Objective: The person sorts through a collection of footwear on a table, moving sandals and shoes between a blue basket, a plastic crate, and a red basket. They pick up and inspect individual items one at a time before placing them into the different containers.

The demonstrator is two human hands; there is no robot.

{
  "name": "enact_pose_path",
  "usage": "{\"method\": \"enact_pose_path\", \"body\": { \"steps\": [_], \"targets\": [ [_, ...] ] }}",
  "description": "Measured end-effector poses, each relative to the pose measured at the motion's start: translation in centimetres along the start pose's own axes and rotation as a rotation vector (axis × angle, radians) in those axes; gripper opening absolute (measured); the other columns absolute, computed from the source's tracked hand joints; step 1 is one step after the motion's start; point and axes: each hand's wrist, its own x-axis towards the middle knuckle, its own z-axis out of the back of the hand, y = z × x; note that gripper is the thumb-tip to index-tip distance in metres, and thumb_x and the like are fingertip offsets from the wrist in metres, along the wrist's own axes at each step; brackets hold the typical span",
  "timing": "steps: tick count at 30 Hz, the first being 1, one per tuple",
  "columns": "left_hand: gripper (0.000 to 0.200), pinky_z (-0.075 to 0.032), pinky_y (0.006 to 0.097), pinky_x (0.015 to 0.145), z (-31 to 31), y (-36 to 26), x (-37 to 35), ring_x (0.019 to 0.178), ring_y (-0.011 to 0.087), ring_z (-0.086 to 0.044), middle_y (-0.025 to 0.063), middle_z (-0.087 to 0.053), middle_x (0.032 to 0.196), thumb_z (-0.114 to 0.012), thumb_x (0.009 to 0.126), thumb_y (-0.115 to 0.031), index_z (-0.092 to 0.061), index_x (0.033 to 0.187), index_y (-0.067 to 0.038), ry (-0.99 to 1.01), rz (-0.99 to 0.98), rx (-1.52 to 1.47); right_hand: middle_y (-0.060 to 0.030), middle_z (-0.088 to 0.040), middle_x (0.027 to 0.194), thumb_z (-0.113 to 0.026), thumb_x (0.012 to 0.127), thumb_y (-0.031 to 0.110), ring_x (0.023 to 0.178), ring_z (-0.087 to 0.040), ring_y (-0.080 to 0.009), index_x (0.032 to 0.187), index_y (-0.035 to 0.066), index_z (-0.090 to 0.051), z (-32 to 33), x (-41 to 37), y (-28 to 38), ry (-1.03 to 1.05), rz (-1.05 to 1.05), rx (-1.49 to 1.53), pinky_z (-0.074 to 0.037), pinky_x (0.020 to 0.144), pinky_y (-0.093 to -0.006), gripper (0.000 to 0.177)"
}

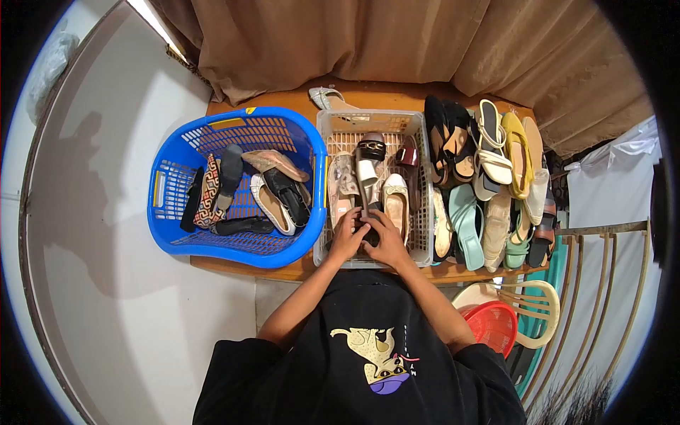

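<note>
Both hands are over the near end of a clear plastic basket that holds several shoes. My left hand and my right hand are close together, fingers closed round the lower end of a brown shoe with a white heel. Its other end points away from me. Just right of it lies a cream flat shoe. On the left of the basket is a pale patterned shoe, and a dark red shoe is at the back right.
A blue basket with several shoes stands on the left of the wooden table. Rows of sandals fill the right side. One grey shoe lies behind the clear basket. A red basket rests on a chair.
</note>
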Motion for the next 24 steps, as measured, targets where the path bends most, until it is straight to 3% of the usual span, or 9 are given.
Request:
{"method": "enact_pose_path", "body": {
  "steps": [4,9,11,13,15,19,22,23,24],
  "targets": [
    [0.068,-0.051,0.0423,0.097,-0.2,1.6,0.4,0.118,0.0335,-0.059,0.024,-0.051,0.138,-0.064,0.083,-0.008,-0.043,0.148,-0.005,-0.051,-0.011,0.018,-0.0157,-0.042,0.154,-0.074,0.071,0.013,0.134,-0.045,-0.0409,0.13,0.008,-0.062,0.0,0.3,-0.3,0.077,0.058,0.101,-0.037,0.113,-0.0479,0.06],
    [0.065,-0.052,0.0397,0.096,-0.1,0.0,0.2,0.115,0.0323,-0.062,0.0217,-0.056,0.135,-0.063,0.082,-0.004,-0.048,0.145,-0.003,0.01,0.132,-0.168,-0.0164,-0.043,0.153,-0.074,0.072,0.012,0.13,-0.049,-0.0419,0.128,0.006,-0.061,0.0,0.3,-0.8,0.125,0.115,0.085,-0.039,0.112,-0.0468,0.058],
    [0.059,-0.054,0.038,0.094,0.0,-0.5,0.3,0.113,0.0305,-0.064,0.0176,-0.06,0.132,-0.066,0.082,-0.005,-0.054,0.14,-0.002,0.018,-0.148,-0.032,-0.0212,-0.047,0.147,-0.071,0.073,0.005,0.127,-0.052,-0.0428,0.126,0.002,-0.059,-0.5,0.6,-1.1,-0.079,0.148,0.122,-0.044,0.107,-0.0453,0.054],
    [0.059,-0.051,0.0432,0.102,0.2,-1.4,0.0,0.134,0.0296,-0.049,0.0135,-0.049,0.146,-0.069,0.085,-0.005,-0.056,0.142,-0.013,0.097,-0.033,-0.002,-0.0233,-0.05,0.138,-0.07,0.077,0.001,0.12,-0.057,-0.0408,0.125,0.0,-0.057,-0.9,0.6,-1.4,-0.132,-0.034,0.193,-0.051,0.097,-0.0425,0.049],
    [0.055,-0.051,0.0463,0.104,0.2,-1.9,-0.5,0.14,0.0326,-0.044,0.0147,-0.042,0.152,-0.07,0.087,-0.01,-0.057,0.14,-0.014,0.129,0.023,0.023,-0.0209,-0.054,0.129,-0.072,0.076,-0.002,0.111,-0.061,-0.0352,0.122,0.001,-0.054,-0.9,0.6,-1.7,-0.185,-0.028,0.103,-0.051,0.091,-0.0397,0.05],
    [0.052,-0.052,0.0472,0.102,-0.2,-0.5,-0.2,0.14,0.0353,-0.043,0.0172,-0.042,0.152,-0.07,0.089,-0.014,-0.058,0.139,-0.013,0.136,-0.049,0.2,-0.0206,-0.056,0.123,-0.074,0.077,-0.002,0.105,-0.061,-0.0349,0.123,0.001,-0.049,-0.9,0.6,-1.8,-0.159,-0.067,0.068,-0.05,0.088,-0.0392,0.053],
    [0.051,-0.038,0.044,0.113,-0.4,0.0,-0.2,0.135,0.036,-0.049,0.0199,-0.053,0.144,-0.073,0.084,-0.018,-0.062,0.133,-0.011,0.083,-0.075,0.155,-0.0207,-0.058,0.118,-0.074,0.078,-0.001,0.103,-0.06,-0.0343,0.126,0.002,-0.046,-0.9,0.8,-1.6,-0.125,-0.156,0.094,-0.049,0.088,-0.0377,0.055],
    [0.051,-0.038,0.044,0.113,-0.3,0.1,-0.1,0.135,0.036,-0.049,0.0199,-0.053,0.144,-0.073,0.084,-0.018,-0.062,0.133,-0.011,0.081,-0.077,0.154,-0.0203,-0.058,0.118,-0.072,0.078,-0.004,0.102,-0.061,-0.0321,0.126,0.003,-0.045,-0.8,0.8,-1.5,-0.1,-0.206,0.131,-0.048,0.088,-0.0369,0.055],
    [0.051,-0.047,0.0445,0.106,-0.2,0.0,-0.1,0.136,0.0359,-0.048,0.0193,-0.049,0.148,-0.073,0.086,-0.016,-0.06,0.135,-0.012,0.105,-0.091,0.188,-0.0198,-0.058,0.118,-0.07,0.078,-0.006,0.102,-0.061,-0.0299,0.126,0.003,-0.044,-0.6,0.7,-1.5,-0.076,-0.258,0.167,-0.048,0.088,-0.036,0.056]
  ]
}}
